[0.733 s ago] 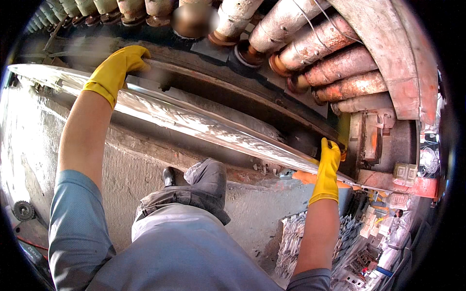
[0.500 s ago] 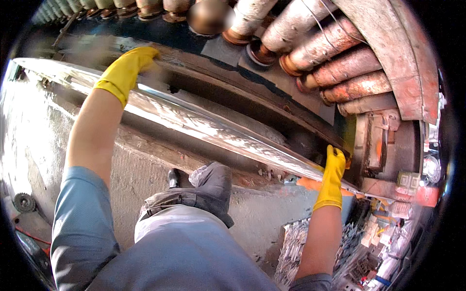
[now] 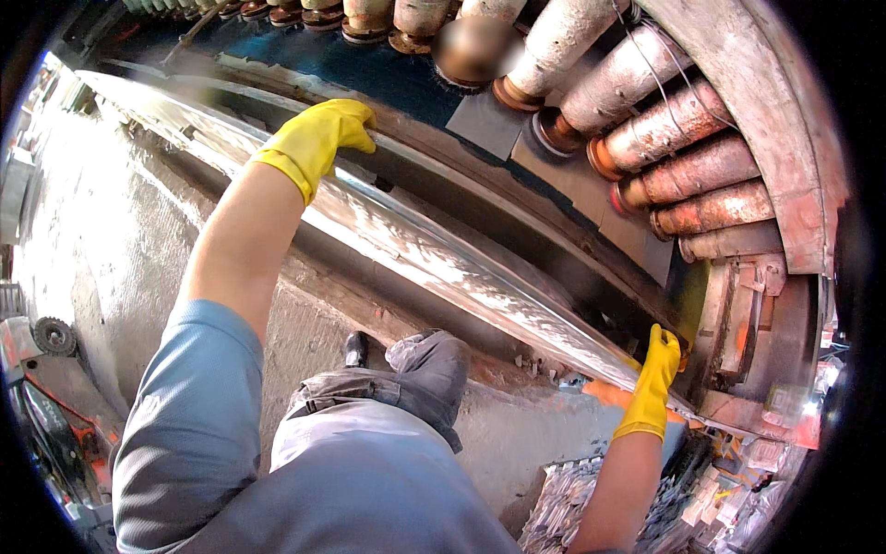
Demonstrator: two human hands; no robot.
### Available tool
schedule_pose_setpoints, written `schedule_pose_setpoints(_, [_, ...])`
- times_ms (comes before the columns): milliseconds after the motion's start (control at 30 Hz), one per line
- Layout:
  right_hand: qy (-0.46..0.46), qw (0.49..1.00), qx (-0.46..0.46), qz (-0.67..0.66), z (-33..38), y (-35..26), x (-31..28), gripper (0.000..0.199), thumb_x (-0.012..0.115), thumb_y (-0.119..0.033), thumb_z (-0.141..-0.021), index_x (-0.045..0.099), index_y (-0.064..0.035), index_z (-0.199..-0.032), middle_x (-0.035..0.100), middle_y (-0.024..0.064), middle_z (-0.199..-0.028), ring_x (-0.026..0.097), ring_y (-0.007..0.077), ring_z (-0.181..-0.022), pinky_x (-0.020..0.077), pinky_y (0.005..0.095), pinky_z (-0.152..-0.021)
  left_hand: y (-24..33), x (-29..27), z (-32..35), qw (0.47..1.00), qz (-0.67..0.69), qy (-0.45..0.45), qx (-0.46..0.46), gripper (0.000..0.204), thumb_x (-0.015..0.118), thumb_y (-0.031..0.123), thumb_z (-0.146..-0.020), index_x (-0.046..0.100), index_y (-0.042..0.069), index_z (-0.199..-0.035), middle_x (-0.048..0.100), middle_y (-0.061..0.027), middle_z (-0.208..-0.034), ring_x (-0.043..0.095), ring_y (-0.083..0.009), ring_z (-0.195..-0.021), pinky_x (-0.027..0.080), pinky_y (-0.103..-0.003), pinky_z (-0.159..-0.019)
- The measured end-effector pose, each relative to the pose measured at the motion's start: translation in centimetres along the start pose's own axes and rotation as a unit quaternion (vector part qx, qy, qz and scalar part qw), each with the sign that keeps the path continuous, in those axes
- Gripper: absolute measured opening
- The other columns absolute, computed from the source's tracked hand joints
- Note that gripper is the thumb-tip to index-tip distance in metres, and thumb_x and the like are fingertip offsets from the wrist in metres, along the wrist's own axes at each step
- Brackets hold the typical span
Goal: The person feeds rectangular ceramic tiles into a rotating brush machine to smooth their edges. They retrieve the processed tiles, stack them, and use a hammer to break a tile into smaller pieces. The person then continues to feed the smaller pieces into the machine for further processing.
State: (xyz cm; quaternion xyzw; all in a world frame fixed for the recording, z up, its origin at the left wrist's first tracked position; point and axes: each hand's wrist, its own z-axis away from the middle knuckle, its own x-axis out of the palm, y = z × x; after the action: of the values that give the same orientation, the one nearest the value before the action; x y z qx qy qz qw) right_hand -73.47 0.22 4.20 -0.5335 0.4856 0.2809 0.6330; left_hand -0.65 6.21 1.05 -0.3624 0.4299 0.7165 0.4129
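Note:
My left hand (image 3: 318, 140), in a yellow rubber glove, hovers over a long trough (image 3: 517, 222). Its fingers arch loosely, and nothing shows in them. Just below that hand runs a long, shiny metal strip (image 3: 443, 245) along the trough's near side. At the trough's right end is my right hand (image 3: 657, 374), in a matching glove. Its fingers are curled closed beside the strip's end; what they hold, if anything, is hidden.
Beyond the trough stands a curved row of worn, rust-stained rollers (image 3: 637, 106). A curved, pale beam (image 3: 771, 120) arches at the far right. Grey concrete floor (image 3: 185, 249) lies near me. A grey, ridged stack (image 3: 563, 503) sits at lower right, and a dark wheel (image 3: 55, 336) at left.
The view has shifted, so the scene sits farther right and lower. My left fingers have bent downward over the trough. The right hand stays at the trough's right end, still closed.

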Motion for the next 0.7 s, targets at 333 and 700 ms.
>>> schedule_pose_setpoints(333, [0.011, 1.000, 0.001, -0.006, 2.7, 0.5, 0.3, 0.044, 0.071, -0.041, -0.095, 0.071, -0.0018, -0.116, 0.077, 0.0124, -0.106, 0.071, 0.0268, -0.096, 0.0526, 0.0375, -0.086, 0.3, 0.2, 3.2, 1.000, -0.023, -0.001, -0.015, 0.063, 0.082, 0.040, -0.076, 0.067, 0.014, -0.131, 0.067, -0.0186, -0.130, 0.062, -0.0352, -0.123, 0.048, -0.043, -0.104])
schedule_pose_setpoints(700, [0.040, 0.999, -0.015, -0.021, 4.9, 4.1, 0.8, 0.042, 0.074, -0.038, -0.093, 0.073, 0.0006, -0.109, 0.076, 0.0122, -0.100, 0.068, 0.0233, -0.091, 0.0518, 0.0362, -0.085, -0.7, 3.6, 6.1, 1.000, 0.016, 0.016, -0.010, 0.062, 0.082, 0.039, -0.075, 0.069, 0.010, -0.128, 0.070, -0.0206, -0.125, 0.064, -0.0359, -0.118, 0.049, -0.042, -0.101])
